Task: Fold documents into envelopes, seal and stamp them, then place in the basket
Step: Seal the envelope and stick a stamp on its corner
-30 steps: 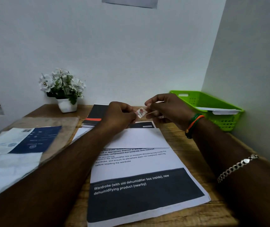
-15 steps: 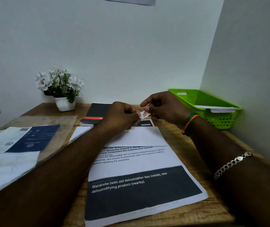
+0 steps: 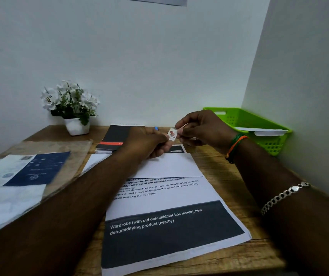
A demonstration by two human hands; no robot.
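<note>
Above sheet (image 3: 159, 206) headed "Wardrobe", left hand (image 3: 149, 143), right hand (image 3: 201, 129) both pinching stamp (image 3: 172, 134)

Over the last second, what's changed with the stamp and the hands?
Little. The stamp stays pinched between the left hand and right hand above the white envelope. Half a second ago the hands drew together, mostly hiding it; now they have parted slightly and its printed face shows again. Nothing was let go. The printed document, green basket and flower pot have not moved.
</note>
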